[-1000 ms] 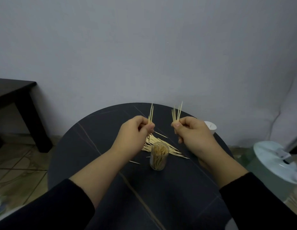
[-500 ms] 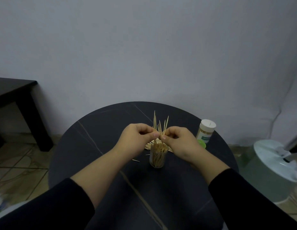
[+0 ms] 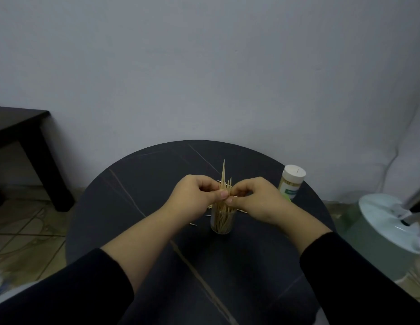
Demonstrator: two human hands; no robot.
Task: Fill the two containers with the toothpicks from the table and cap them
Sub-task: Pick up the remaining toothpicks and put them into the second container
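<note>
Head camera, and both hands meet right above the open jar (image 3: 222,222), standing mid-table (image 3: 124,195) with sticks already inside. Left hand (image 3: 195,195) and right hand (image 3: 253,199) each pinch the same upright bundle of toothpicks (image 3: 224,181), thumb and forefinger pressed in from either side, tips poking up unevenly. Whether the lower ends have passed the rim, I cannot tell. Best play, I'd say: keep it vertical, guide the ends inside, then loosen. The capped jar (image 3: 291,181) waits far right.

Both hands (image 3: 224,198) pinching upright toothpicks (image 3: 224,181) above open container (image 3: 222,221), seemingly nearly full
</note>
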